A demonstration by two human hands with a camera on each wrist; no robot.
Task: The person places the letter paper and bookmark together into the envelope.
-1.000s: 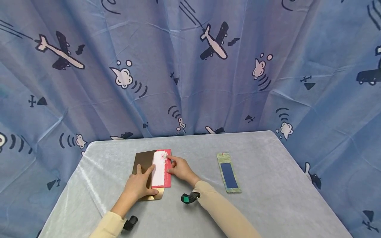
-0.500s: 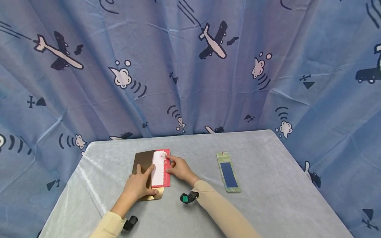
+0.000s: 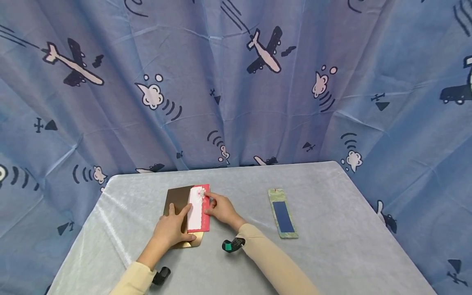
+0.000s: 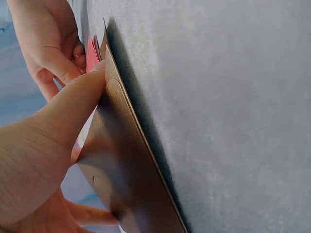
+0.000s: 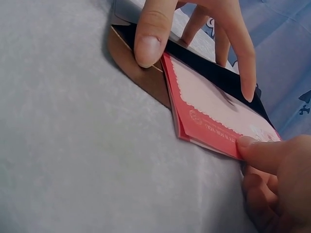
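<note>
A brown envelope (image 3: 178, 196) lies on the table, its gold flap (image 3: 198, 240) showing at the lower right. My left hand (image 3: 169, 230) rests on it with spread fingers. In the right wrist view the left thumb (image 5: 149, 46) presses at the near end of the envelope's dark opening, and the index fingertip touches near the pink-and-white panel. A red greeting card (image 5: 209, 104) with a scalloped pale panel and a flower sits partly inside that opening. My right hand (image 3: 223, 211) pinches the card's outer edge between thumb and fingers. The card's left part is hidden in the envelope.
To the right on the pale grey table (image 3: 332, 229) lies a long narrow green packet (image 3: 283, 216) with a dark blue panel. Black camera mounts (image 3: 234, 244) sit at both wrists. A blue curtain (image 3: 236, 102) with airplane prints hangs behind the table.
The red card has slid slightly left, further into the envelope, with my right hand moving along with it. My left hand and the envelope have stayed in place.
</note>
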